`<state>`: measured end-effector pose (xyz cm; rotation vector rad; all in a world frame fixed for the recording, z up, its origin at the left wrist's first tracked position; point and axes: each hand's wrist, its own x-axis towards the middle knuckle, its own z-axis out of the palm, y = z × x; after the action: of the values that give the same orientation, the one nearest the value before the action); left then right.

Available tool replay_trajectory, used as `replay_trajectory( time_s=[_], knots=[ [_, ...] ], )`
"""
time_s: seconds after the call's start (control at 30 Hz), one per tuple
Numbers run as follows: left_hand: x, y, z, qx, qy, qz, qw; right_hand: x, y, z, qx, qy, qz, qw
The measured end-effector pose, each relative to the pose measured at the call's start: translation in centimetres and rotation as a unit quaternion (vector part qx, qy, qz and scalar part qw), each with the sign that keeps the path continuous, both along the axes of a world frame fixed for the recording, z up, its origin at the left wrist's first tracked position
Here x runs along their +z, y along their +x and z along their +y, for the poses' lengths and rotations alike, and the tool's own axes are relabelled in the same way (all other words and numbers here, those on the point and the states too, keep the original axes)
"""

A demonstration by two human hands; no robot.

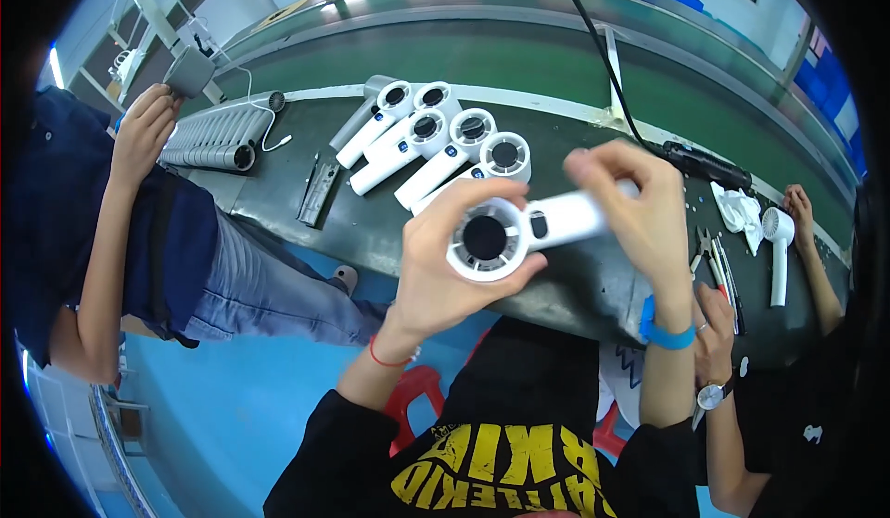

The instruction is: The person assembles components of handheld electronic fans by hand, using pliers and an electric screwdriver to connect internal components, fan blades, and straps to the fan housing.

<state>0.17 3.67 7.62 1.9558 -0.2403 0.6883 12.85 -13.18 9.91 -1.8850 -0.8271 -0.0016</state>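
Left hand [428, 263] clasps a white fan [528, 228] by its round head [484, 237], right hand [644, 208] is at its handle [579, 218], pinch unclear, similar fans [436, 171] on the table [371, 235].

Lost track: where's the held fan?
In the head view, the white fan is just right of centre, its ring in the left hand, handle by the right hand.

White, round-headed plastic fans [432, 174] lie on the dark, flat bench [371, 231], behind the white, round-headed fan [564, 221] in the left grip [440, 263]; grey, cylindrical tubes [218, 133] lie at left, metal pliers [704, 241] before a crumpled white sheet [739, 210] at right.
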Motion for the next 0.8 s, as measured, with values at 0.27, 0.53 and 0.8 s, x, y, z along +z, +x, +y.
replay_trajectory(
  time_s=[0.27,0.53,0.8],
  knots=[
    [-4.2,-0.5,-3.0,0.17,0.05,-0.208,0.962,-1.9,-1.1,4.3,-0.145,0.123,-0.011,0.982],
    [-5.2,-0.8,-2.7,0.156,-0.008,-0.173,0.972,-2.6,-0.1,2.3,-0.094,0.068,-0.092,0.989],
    [-2.6,-1.8,1.1,-0.009,0.008,-0.052,0.999,-0.5,-2.1,-0.4,0.196,-0.212,-0.254,0.923]
  ],
)
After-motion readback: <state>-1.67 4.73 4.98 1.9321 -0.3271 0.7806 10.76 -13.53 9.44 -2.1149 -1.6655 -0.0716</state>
